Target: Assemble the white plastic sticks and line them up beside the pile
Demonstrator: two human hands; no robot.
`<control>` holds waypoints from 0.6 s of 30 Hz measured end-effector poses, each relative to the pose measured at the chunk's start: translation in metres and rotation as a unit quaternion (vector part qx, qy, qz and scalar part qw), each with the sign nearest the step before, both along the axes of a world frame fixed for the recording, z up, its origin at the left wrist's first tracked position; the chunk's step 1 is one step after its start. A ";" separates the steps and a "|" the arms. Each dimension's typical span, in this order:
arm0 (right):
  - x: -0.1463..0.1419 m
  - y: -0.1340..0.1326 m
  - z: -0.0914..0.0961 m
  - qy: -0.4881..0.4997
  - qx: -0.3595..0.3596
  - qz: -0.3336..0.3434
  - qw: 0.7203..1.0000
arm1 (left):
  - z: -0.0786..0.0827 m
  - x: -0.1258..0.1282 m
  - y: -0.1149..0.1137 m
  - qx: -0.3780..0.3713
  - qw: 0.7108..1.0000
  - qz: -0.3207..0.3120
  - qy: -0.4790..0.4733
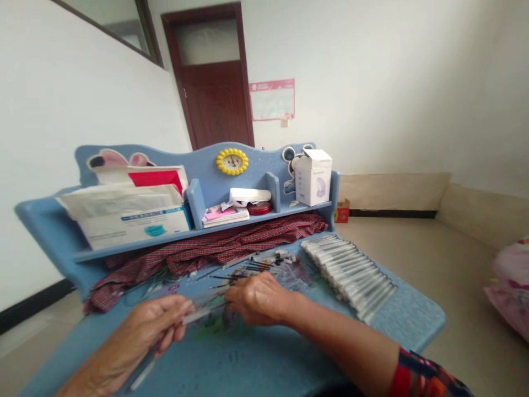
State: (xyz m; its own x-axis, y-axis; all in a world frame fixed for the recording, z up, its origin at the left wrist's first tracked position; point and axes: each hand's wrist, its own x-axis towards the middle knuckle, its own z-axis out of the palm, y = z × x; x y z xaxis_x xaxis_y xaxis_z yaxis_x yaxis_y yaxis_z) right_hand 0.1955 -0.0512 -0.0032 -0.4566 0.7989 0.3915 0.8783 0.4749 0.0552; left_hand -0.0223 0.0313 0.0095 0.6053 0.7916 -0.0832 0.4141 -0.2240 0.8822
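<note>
My left hand (155, 325) is closed around a clear pen barrel (198, 314) that sticks out toward the right, above the blue desk (264, 358). My right hand (258, 298) is curled, knuckles up, right beside the barrel's tip, its fingers pinched on something thin that I cannot make out. Just beyond both hands lie several loose thin dark pen refills (243, 270) and small parts. A long row of assembled clear pens (351, 270) lies side by side on the desk to the right of my right hand.
A red plaid cloth (215, 248) is bunched under the desk's shelf. The shelf holds a flat box with papers (132, 215), booklets (225, 215), a yellow clock (232, 161) and a white box (313, 176). A brown door (215, 99) stands behind; a pink bag (512, 286) lies on the floor at right.
</note>
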 end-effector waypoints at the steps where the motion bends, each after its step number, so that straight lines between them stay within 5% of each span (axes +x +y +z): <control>1: 0.001 0.000 0.006 -0.015 -0.012 -0.013 1.000 | -0.001 0.000 0.001 0.005 1.000 0.004 0.003; 6: 0.018 -0.008 0.039 -0.088 -0.114 -0.080 0.986 | -0.002 0.000 0.003 0.015 0.999 0.007 0.040; 11: 0.082 -0.047 0.061 -0.102 -0.150 -0.098 0.978 | -0.003 0.003 0.000 0.026 0.995 0.012 0.097; 18: 0.199 -0.108 0.034 -0.044 -0.165 -0.256 0.952 | -0.003 0.013 -0.009 0.034 0.988 0.010 0.147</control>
